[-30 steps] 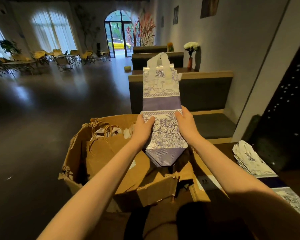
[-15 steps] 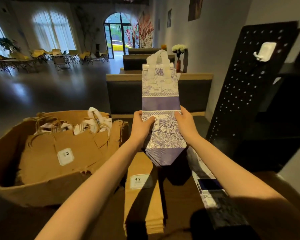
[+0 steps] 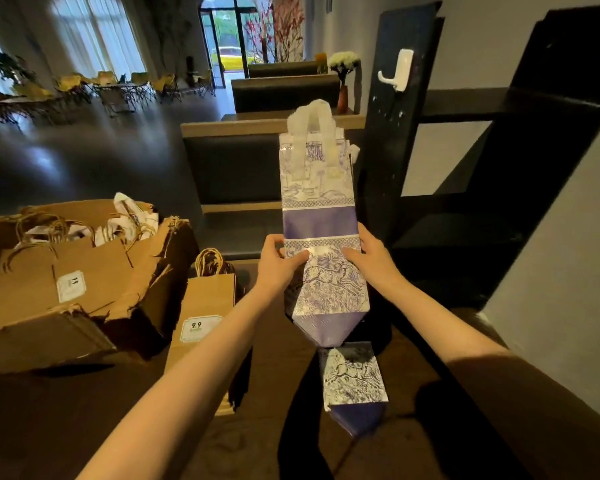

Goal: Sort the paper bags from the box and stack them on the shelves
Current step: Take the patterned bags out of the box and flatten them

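Note:
A flat, folded purple-and-white patterned bag (image 3: 321,216) with white handles is held up in front of me, handles pointing away. My left hand (image 3: 278,263) pinches its left edge and my right hand (image 3: 369,258) pinches its right edge, thumbs on top. Directly below it lies a stack of the same patterned bags (image 3: 354,386) on the dark wooden surface. To the left of that lies a stack of brown paper bags (image 3: 205,317) with a 9.9 label. A torn cardboard box (image 3: 49,337) at the left holds several more brown and white bags.
A black shelf unit (image 3: 520,161) stands at the right, its shelves dark. A black pegboard panel (image 3: 399,109) with a white hook leans beside it. Dark benches (image 3: 236,168) stand behind the wooden surface, chairs and windows far off.
My view has swung right, so the box has slid to the left and the shelf unit has come into view. Both hands keep hold of the patterned bag, now above the patterned stack.

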The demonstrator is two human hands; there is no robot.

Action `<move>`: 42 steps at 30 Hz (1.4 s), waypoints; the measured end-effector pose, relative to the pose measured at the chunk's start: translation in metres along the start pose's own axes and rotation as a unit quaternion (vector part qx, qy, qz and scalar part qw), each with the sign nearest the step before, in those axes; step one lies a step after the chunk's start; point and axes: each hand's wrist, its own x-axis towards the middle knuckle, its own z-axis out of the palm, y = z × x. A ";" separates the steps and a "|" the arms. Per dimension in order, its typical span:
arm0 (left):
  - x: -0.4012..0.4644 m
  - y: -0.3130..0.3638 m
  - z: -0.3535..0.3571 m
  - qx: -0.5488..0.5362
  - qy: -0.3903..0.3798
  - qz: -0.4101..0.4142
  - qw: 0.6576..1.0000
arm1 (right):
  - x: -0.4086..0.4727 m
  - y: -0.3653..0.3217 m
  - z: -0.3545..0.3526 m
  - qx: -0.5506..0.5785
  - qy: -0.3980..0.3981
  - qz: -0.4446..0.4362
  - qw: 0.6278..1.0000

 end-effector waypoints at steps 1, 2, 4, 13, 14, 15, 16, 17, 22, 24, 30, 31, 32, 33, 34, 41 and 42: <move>-0.004 -0.006 0.004 0.007 -0.001 -0.005 1.000 | -0.006 0.005 -0.003 0.014 -0.018 0.011 1.000; -0.008 -0.012 0.008 0.013 -0.004 -0.012 1.000 | -0.011 0.013 -0.005 0.025 -0.032 0.019 0.999; -0.017 -0.026 0.017 0.019 -0.013 -0.023 0.999 | -0.022 0.029 -0.011 0.037 -0.046 0.036 0.998; -0.050 -0.101 0.052 0.059 -0.037 -0.095 0.993 | -0.060 0.112 -0.009 0.076 -0.065 0.163 0.981; -0.051 -0.108 0.056 0.061 -0.037 -0.106 0.992 | -0.062 0.122 -0.007 0.075 -0.066 0.170 0.980; -0.053 -0.116 0.058 0.062 -0.035 -0.117 0.991 | -0.065 0.129 -0.005 0.073 -0.066 0.178 0.979; -0.054 -0.122 0.061 0.063 -0.032 -0.129 0.989 | -0.066 0.136 -0.003 0.069 -0.065 0.183 0.978; -0.054 -0.129 0.064 0.067 -0.029 -0.141 0.987 | -0.067 0.142 -0.001 0.059 -0.064 0.185 0.979; -0.049 -0.161 0.075 0.123 -0.025 -0.187 0.974 | -0.068 0.176 0.013 -0.012 -0.039 0.209 0.977; -0.045 -0.169 0.078 0.151 -0.028 -0.203 0.967 | -0.068 0.185 0.017 -0.031 -0.021 0.220 0.975; -0.041 -0.184 0.086 0.209 -0.036 -0.205 0.955 | -0.070 0.209 0.020 -0.015 -0.066 0.263 0.962; -0.040 -0.187 0.087 0.212 -0.040 -0.204 0.955 | -0.072 0.212 0.020 -0.009 -0.075 0.279 0.957; -0.038 -0.190 0.088 0.212 -0.044 -0.206 0.954 | -0.074 0.214 0.021 -0.003 -0.082 0.293 0.953; -0.036 -0.195 0.089 0.210 -0.047 -0.210 0.954 | -0.076 0.215 0.022 -0.002 -0.088 0.305 0.948; -0.034 -0.201 0.090 0.210 -0.050 -0.218 0.952 | -0.077 0.214 0.022 -0.009 -0.095 0.315 0.944; -0.025 -0.204 0.093 0.203 -0.072 -0.237 0.947 | -0.077 0.214 0.032 -0.019 -0.110 0.329 0.938; -0.023 -0.204 0.093 0.210 -0.067 -0.246 0.944 | -0.078 0.213 0.033 -0.015 -0.118 0.332 0.936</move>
